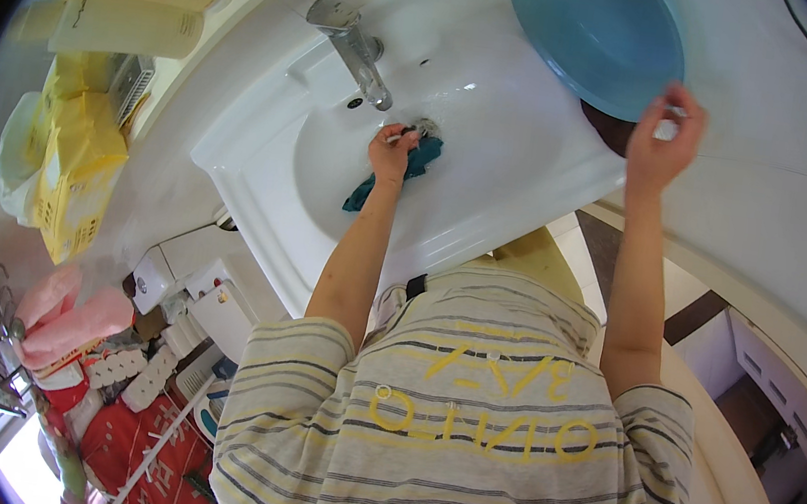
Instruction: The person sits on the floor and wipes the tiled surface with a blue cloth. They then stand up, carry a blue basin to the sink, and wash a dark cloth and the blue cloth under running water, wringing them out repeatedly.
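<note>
Inside the white washbasin, my left hand is near the drain, its fingertips pinched around something small and dark. A wet-looking dark teal cloth lies along the bowl, partly hidden under that hand and wrist; the dark bit may be part of it. The metal drain fitting shows just beyond my fingers. Over the right side, my right hand is raised and blurred, fingers curled beside the rim of a blue plastic basin. Something whitish shows within its curl, but whether it is held is unclear.
A chrome faucet leans over the bowl. On the left shelf stand bottles and a yellow soft pack. A dark brown object sits partly beneath the blue basin. A white toilet and a red bag are lower left.
</note>
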The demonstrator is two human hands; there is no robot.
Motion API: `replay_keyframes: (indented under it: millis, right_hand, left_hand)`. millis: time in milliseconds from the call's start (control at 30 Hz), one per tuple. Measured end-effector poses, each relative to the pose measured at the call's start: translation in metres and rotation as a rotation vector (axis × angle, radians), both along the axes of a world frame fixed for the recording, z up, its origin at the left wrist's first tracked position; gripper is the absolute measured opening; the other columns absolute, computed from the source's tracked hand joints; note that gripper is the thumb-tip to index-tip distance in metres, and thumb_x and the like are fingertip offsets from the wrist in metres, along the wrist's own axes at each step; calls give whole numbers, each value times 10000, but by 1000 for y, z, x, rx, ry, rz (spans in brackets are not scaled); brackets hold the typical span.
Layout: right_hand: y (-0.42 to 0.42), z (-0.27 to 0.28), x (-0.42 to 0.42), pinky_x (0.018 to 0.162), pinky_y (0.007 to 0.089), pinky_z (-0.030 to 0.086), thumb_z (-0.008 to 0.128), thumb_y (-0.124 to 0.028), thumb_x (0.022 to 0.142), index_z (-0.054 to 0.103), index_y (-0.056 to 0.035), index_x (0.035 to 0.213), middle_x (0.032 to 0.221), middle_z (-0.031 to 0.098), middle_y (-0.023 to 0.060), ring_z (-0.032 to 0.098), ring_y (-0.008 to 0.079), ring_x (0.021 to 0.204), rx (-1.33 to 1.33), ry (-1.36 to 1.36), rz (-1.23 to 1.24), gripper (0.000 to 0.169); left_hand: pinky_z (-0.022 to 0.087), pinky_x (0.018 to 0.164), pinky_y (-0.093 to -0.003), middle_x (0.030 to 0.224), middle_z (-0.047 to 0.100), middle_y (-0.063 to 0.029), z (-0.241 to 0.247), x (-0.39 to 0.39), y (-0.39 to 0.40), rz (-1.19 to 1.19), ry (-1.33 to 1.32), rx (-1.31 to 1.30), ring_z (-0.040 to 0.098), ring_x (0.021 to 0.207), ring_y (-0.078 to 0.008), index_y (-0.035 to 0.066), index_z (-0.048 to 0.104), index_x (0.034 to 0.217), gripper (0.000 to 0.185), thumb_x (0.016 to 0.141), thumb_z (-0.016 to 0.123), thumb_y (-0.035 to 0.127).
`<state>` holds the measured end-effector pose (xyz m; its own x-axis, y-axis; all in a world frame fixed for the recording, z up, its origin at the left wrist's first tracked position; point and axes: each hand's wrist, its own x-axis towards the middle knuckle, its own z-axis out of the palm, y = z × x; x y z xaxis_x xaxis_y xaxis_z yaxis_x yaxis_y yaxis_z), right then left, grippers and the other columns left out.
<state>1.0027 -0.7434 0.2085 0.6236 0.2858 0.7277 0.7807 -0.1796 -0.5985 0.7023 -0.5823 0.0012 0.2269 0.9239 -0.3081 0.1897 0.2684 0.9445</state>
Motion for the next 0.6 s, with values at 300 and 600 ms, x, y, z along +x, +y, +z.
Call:
replay_keyframes:
  millis: [300, 600]
  right_hand:
    - [63, -117, -134, 572, 234, 490, 601, -131, 834, 604, -67, 1101, 890, 629, 48, 578, 110, 686, -528, 1229, 814, 274]
    - [81, -136, -159, 579, 225, 487, 660, -131, 796, 642, -2, 981, 825, 646, 57, 589, 101, 670, -416, 1469, 818, 227]
  left_hand:
    - [557, 685, -267, 898, 643, -109, 76, 27, -37, -5, -397, -390, 643, 729, -188, -34, 613, 1011, 200, 822, 615, 31]
    - [529, 678, -231, 919, 633, -91, 96, 14, -30, -16, -96, -290, 623, 797, -141, -28, 596, 1033, 243, 846, 617, 124]
